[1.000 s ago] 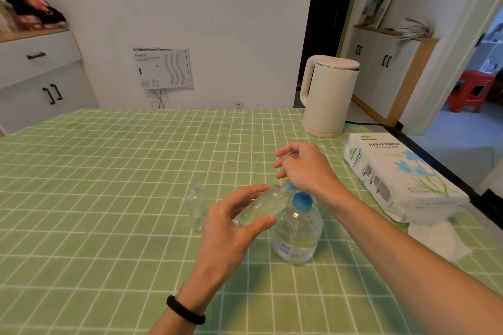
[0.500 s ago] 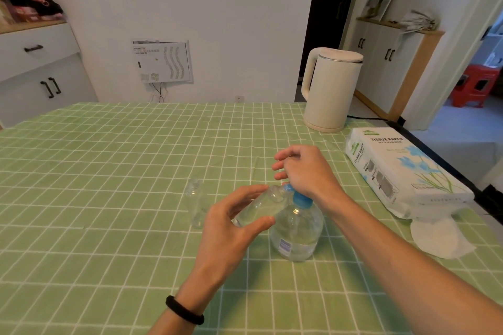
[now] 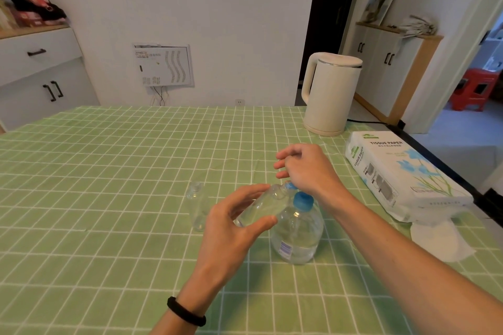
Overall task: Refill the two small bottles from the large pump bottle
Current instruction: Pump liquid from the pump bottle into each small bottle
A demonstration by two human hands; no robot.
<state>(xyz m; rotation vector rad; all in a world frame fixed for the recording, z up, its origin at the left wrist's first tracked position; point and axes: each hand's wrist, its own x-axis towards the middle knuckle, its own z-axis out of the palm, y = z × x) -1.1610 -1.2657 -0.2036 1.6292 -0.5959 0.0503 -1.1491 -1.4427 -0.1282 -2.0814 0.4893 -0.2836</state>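
Fingers (image 3: 245, 193) of the left hand (image 3: 228, 228) wrap round one small bottle (image 3: 261, 207), tipped over just beside the big pump bottle (image 3: 296, 239) on the bench (image 3: 109, 198). The right hand (image 3: 307, 171) curls over the held bottle's blue cap (image 3: 290, 185); I cannot tell if it pinches it. The other small bottle (image 3: 197, 207) stands near, maybe empty. Both need filling, I think.

A cream kettle (image 3: 330, 95) on a green checked tablecloth (image 3: 109, 171), with household bits around it.
The kettle stands upright at the cloth's far right corner, and a black cord (image 3: 367, 122) trails off to its right. Nearer than the kettle lies a pack of tissue paper (image 3: 402, 174), with a loose white tissue (image 3: 441, 239) at its near end. Behind the kettle to the right are a white cabinet (image 3: 389, 68) and a red stool (image 3: 473, 90). To its left, a wall panel (image 3: 163, 65) hangs low.
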